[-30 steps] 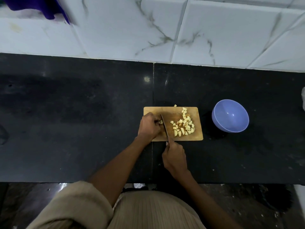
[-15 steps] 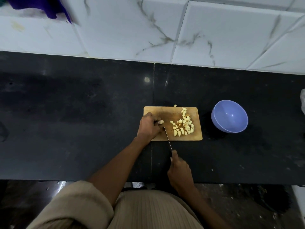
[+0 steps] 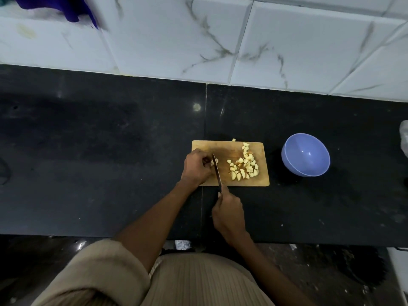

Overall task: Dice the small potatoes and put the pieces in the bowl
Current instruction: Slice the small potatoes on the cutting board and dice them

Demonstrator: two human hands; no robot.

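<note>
A small wooden cutting board [image 3: 223, 149] lies on the black counter. My left hand [image 3: 195, 167] rests on its left end and pinches a small potato piece [image 3: 216, 161]. My right hand [image 3: 228, 214] grips the handle of a knife [image 3: 216, 171], whose blade runs up across the board's near edge to that piece. A pile of pale diced potato pieces [image 3: 244, 165] covers the board's right half, and one piece [image 3: 233, 140] lies just off the far edge. The blue bowl [image 3: 305, 157] stands empty to the right of the board.
The black counter [image 3: 99, 162] stretches wide to the left, with a seam running through the middle. A white marbled tile wall [image 3: 220, 36] rises behind it. A purple cloth [image 3: 64, 7] hangs top left. Something pale [image 3: 404, 140] shows at the right edge.
My right hand pulled the knife back toward me half a second ago and has now pushed it forward again, so the blade is back at the potato piece in my left hand.
</note>
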